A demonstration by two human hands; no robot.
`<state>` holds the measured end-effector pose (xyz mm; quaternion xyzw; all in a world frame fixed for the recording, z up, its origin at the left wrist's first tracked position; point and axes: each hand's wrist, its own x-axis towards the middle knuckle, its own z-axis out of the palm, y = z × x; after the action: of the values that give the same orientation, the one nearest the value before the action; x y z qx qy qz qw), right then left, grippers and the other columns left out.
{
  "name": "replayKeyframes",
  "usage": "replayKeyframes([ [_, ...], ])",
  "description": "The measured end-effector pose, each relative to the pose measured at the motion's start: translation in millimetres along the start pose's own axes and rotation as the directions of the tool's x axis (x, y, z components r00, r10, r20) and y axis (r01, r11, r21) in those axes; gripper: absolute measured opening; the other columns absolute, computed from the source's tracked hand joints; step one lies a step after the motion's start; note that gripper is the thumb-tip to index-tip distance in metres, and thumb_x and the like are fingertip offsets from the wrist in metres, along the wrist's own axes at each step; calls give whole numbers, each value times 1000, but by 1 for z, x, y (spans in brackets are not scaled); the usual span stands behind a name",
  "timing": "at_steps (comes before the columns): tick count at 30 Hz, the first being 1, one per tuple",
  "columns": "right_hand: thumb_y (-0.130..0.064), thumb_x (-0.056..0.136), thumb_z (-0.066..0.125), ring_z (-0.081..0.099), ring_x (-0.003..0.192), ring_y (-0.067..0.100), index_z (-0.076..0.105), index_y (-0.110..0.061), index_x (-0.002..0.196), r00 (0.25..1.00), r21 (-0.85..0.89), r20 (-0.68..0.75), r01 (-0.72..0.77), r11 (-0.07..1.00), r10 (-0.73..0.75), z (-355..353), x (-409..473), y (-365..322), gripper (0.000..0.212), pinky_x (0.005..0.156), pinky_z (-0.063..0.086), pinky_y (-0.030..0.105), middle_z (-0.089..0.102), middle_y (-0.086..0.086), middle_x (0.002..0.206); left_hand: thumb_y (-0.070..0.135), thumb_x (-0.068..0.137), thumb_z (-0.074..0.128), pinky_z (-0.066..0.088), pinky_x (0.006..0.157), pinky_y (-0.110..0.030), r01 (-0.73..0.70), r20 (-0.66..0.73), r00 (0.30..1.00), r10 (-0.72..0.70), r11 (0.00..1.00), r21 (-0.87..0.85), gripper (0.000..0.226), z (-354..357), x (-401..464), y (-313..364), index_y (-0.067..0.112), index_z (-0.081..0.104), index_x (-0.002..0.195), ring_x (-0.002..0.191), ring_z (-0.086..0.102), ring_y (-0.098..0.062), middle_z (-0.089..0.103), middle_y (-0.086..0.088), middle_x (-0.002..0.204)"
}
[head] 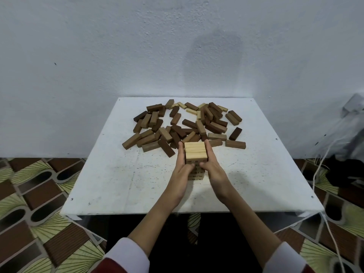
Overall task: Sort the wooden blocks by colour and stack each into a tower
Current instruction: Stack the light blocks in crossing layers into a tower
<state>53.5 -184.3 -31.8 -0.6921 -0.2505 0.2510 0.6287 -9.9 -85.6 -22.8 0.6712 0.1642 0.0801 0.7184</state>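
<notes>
Your left hand [182,166] and right hand [211,164] press flat against opposite sides of the pale tower [196,154], fingers straight and pointing away from you, thumbs tucked at its near face. The tower stands on the white surface [118,184] between your palms, its top layer of light blocks lying side by side. Dark printing marks the tower's near face below your thumbs, too blurred to read. Just beyond your fingertips lies the loose heap of brown blocks [177,127], with a few pale blocks [192,111] scattered at its far side. White cuffs [126,255] cover your wrists.
</notes>
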Motion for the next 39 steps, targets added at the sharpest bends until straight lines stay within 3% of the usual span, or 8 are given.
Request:
replayKeyframes([
  [12,-20,76,38,36,123,-9,2,-26,151,1000,35,21,1,999,-1,2,3,6,84,90,36,3,28,-7,149,-9,94,26,41,79,1,-10,13,1000,10,1000,10,74,1,0,-3,28,-4,150,124,32,-4,18,2,155],
  [17,-19,74,38,37,128,2,2,-25,151,1000,67,14,10,998,-11,3,4,7,85,93,37,7,29,-4,150,-9,94,26,43,78,-2,-16,25,1000,16,1000,1,74,0,1,-5,28,-3,150,111,43,7,27,6,146],
  [24,-16,69,40,44,115,-14,6,-23,150,1000,98,-23,11,995,-9,-3,6,4,88,86,40,5,29,-8,147,-12,90,28,49,73,-11,10,6,1000,-10,1000,-25,79,-5,0,-6,33,2,150,96,53,13,40,22,130],
  [27,-16,68,41,28,137,6,10,-27,150,998,89,-62,16,996,-10,-6,7,5,89,108,33,24,20,-5,156,-16,86,29,49,70,-11,1,-14,1000,-1,1000,-11,84,-7,-1,-5,33,4,150,91,52,16,38,34,115],
  [30,-13,63,40,21,141,10,16,-24,149,993,85,-115,28,996,-18,-9,8,3,89,116,22,38,22,-6,155,-18,84,32,47,68,-7,-30,-64,998,29,999,-13,86,-12,-1,-3,32,9,150,107,47,14,30,30,133],
  [32,-14,65,37,28,137,9,27,-19,147,981,86,-194,42,995,-24,-15,11,-1,83,112,27,34,32,-6,150,-19,82,33,45,75,-7,-59,-126,990,61,998,16,85,-17,1,4,30,15,150,131,34,-2,23,18,150],
  [36,-3,89,40,54,118,17,56,-25,116,946,52,-313,108,993,-86,-38,26,-10,38,101,43,38,58,4,127,-19,86,33,43,79,-4,-164,-298,939,170,985,47,67,-43,23,14,21,38,139,126,39,-7,41,9,138],
  [39,1,91,48,62,105,24,64,-14,103,936,-2,-341,91,996,-86,-55,54,-25,25,92,51,35,66,6,110,-18,88,36,41,103,-27,-221,-319,917,241,970,96,54,-65,55,26,19,49,126,124,48,-10,54,3,130],
])
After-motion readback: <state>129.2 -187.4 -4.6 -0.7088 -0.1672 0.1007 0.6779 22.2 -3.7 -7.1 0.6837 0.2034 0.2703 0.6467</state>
